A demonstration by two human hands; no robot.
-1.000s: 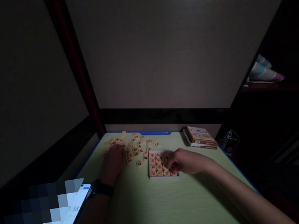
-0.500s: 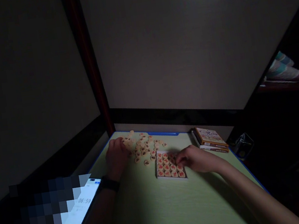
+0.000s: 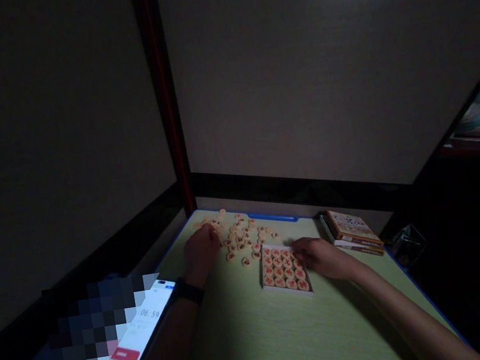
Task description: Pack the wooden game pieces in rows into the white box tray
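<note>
A shallow white box (image 3: 288, 292) holds rows of round wooden xiangqi pieces (image 3: 289, 272) marked in red. Over its far right corner is my right hand (image 3: 321, 257), thumb and fingers pinched together; whatever they grip is hidden by the fingers. Loose xiangqi pieces (image 3: 240, 241), several with dark characters and some with red, lie scattered beyond the box to the left. At the left side of that scatter rests my left hand (image 3: 201, 249), its fingers curled in. I cannot make out what is inside them.
The green table (image 3: 264, 339) has a blue edge. Stacked books or flat boxes (image 3: 353, 232) lie at its back right. A lit phone (image 3: 142, 339) showing a timer stands at the lower left. Walls rise behind, and a wire-like container (image 3: 407, 242) is past the right edge.
The whole view has shifted, so things sit further right. My right hand has drawn back from over the box pieces toward its far right corner. My left hand stays by the loose pieces.
</note>
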